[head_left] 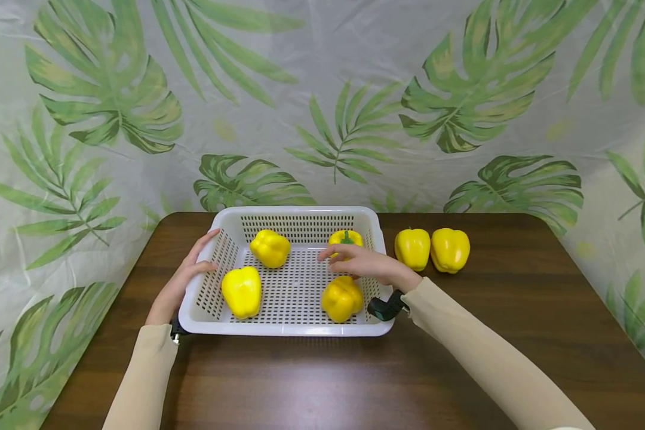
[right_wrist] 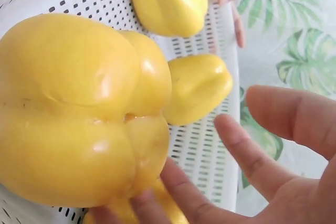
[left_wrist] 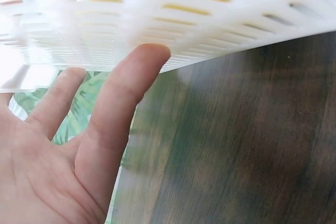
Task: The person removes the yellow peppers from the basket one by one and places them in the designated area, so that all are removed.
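A white perforated plastic basket (head_left: 290, 329) holds several yellow bell peppers. My left hand (head_left: 189, 272) rests against the basket's left side with fingers and thumb extended; in the left wrist view the thumb (left_wrist: 126, 87) lies by the slotted wall. Over the basket's right half hovers my right hand (head_left: 365, 263), its fingers spread and gripping nothing. Beneath it is a bell pepper with a green stem (head_left: 349, 237), partly covered by the hand. Nearer me lies another bell pepper (head_left: 342, 300), large in the right wrist view. Two more, a rear-left bell pepper (head_left: 270, 248) and a front-left bell pepper (head_left: 242, 292), lie apart.
To the right of the basket, two yellow bell peppers stand side by side on the table, a left one (head_left: 412, 249) and a right one (head_left: 450, 250). The brown wooden table (head_left: 516, 310) meets a leaf-patterned cloth (head_left: 355, 149) behind.
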### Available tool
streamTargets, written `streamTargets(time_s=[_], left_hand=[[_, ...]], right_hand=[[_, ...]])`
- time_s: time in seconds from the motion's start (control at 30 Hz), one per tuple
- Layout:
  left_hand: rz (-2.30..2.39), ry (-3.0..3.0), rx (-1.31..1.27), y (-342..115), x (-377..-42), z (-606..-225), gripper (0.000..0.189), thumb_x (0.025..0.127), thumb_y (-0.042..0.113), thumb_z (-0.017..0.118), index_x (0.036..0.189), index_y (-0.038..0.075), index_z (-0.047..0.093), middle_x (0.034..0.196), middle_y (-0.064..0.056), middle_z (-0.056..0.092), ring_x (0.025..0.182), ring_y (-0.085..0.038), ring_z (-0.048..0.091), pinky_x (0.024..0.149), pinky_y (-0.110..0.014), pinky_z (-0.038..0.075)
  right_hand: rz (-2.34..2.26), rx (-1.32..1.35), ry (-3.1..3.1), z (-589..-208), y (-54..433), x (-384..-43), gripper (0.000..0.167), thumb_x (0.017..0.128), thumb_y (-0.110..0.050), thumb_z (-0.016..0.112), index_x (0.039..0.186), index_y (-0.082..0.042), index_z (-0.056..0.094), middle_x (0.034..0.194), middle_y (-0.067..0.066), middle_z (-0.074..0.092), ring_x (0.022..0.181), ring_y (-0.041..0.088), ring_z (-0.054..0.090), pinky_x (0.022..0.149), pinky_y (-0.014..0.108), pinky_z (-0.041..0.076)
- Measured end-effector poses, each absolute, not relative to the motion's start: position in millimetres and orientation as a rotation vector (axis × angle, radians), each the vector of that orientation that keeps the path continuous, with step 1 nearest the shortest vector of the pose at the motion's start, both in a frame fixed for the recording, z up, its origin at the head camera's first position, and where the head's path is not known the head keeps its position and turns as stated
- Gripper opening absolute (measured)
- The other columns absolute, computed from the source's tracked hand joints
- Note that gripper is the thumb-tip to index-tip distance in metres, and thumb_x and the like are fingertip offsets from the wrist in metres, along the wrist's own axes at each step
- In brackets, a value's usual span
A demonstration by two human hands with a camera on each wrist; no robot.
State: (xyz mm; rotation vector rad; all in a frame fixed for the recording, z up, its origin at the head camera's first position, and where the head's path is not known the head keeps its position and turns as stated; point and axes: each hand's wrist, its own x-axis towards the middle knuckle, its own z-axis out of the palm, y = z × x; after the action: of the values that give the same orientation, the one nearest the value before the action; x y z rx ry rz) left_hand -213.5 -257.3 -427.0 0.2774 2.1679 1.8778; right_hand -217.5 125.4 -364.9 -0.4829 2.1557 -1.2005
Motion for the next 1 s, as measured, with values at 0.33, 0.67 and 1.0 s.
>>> streamTargets(time_s=[0.33, 0.67, 1.0], left_hand=[[1.891, 2.148, 0.287, -257.6, -213.8, -428.1, 0.071, 0.093, 0.009, 0.043, 0.152, 0.035, 0.014, 0.157, -0.010, 0.004, 0.129, -0.049, 0.026, 0.083, -0.059, 0.046], [1.894, 2.147, 0.290, -258.5, -213.6, -429.2, 0.071, 0.093, 0.009, 0.043, 0.152, 0.035, 0.015, 0.157, -0.011, 0.005, 0.129, -0.048, 0.027, 0.083, -0.059, 0.046], [1.905, 2.124, 0.304, -258.8, -214.0, -428.7, 0.071, 0.093, 0.008, 0.042, 0.152, 0.035, 0.014, 0.157, -0.011, 0.003, 0.130, -0.048, 0.026, 0.084, -0.059, 0.046]], right_hand=[[-0.988, -0.453, 2.072, -369.2, 123.3, -222.2, 0.038, 0.094, -0.023, 0.057, 0.130, -0.015, 0.055, 0.129, 0.012, 0.045, 0.107, 0.029, 0.046, 0.066, 0.040, 0.052], [-0.877, -0.467, 2.078, -372.2, 118.0, -219.6, 0.036, 0.093, -0.025, 0.059, 0.127, -0.015, 0.058, 0.122, 0.009, 0.044, 0.101, 0.028, 0.048, 0.065, 0.039, 0.052], [-1.089, -0.629, 2.126, -377.5, 113.3, -220.2, 0.039, 0.091, -0.016, 0.060, 0.129, -0.007, 0.057, 0.135, 0.015, 0.048, 0.120, 0.030, 0.044, 0.091, 0.039, 0.043]])
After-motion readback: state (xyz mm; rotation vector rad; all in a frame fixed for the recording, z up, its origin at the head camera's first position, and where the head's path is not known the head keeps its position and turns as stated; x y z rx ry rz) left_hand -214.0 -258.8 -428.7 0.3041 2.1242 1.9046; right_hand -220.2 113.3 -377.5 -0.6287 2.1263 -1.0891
